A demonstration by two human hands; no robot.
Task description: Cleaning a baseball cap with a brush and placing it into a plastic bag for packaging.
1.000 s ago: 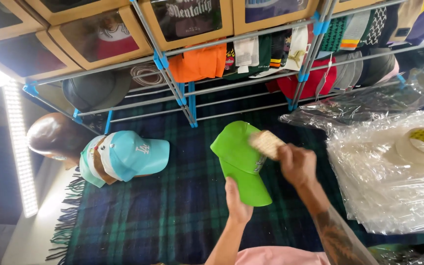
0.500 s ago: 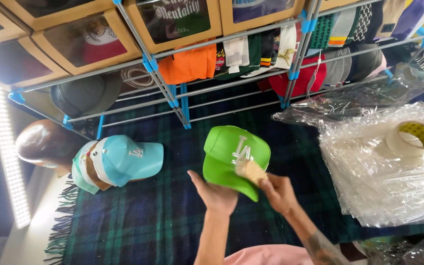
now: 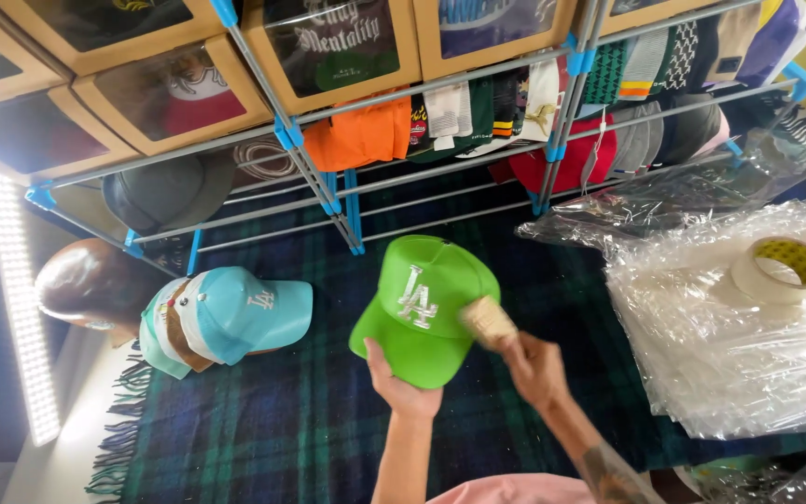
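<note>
— Green baseball cap (image 3: 426, 308), white embroidered emblem on the front: position?

— Centre of view, above the dark plaid blanket (image 3: 282, 420). Left hand (image 3: 401, 385) at 6 o'clock of the cap, fingers clamped on its brim from below.

— Right hand (image 3: 535, 369)?

— At 4 o'clock of the cap, closed around a small tan brush (image 3: 488, 320); brush head touches the cap's side panel. Brush is blurred.

— Surroundings?

— Stack of teal caps (image 3: 226, 317) at 9 o'clock, lying on the blanket. Roll of packing tape (image 3: 781, 269) at 3 o'clock, resting on clear plastic bags (image 3: 729, 345). Metal rack (image 3: 328, 191) with folded garments and cardboard boxes at 12 o'clock.
</note>
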